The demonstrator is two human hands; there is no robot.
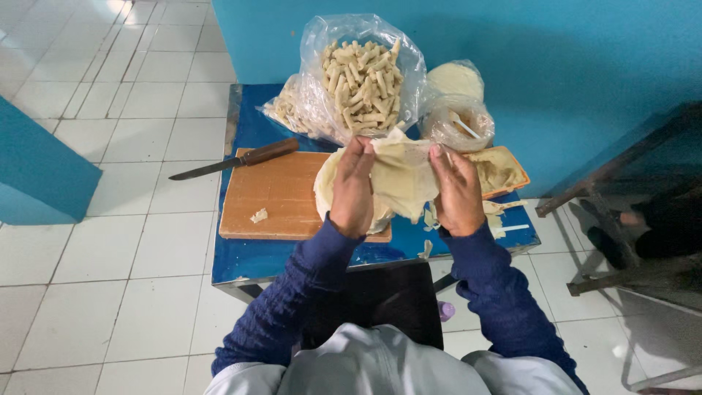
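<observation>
Left hand [352,189]: raised over the counter [252,256], fingers closed on the left edge of a thin pale wrapper sheet [401,174], back of the hand toward the camera. Right hand [457,192]: level with the left, fingers pinching the right edge of the same sheet, so that it hangs stretched between the two hands above the counter's middle. Stack of round wrappers [324,184]: pale, lying on the right end of the cutting board, partly hidden behind the left hand and the held sheet. Cutting board [281,196]: wooden, rectangular, on the left half of the blue counter, with a small pale scrap [259,216] on it. Knife [238,160]: brown handle, dark blade, laid slantwise across the board's far left corner, blade tip past the counter edge. Large clear bag [363,77]: open-mouthed, at the far side of the counter, filled with pale finished rolls; a smaller bag of rolls [287,110] lies just left of it. Small clear bag [461,121]: far right, with a white utensil inside; behind it a pale round packet [455,79]. Orange tray [503,172]: right of the hands, holding pale filling. Sleeves: dark blue. Floor [110,241]: white tiles. Wall [556,66]: blue.
</observation>
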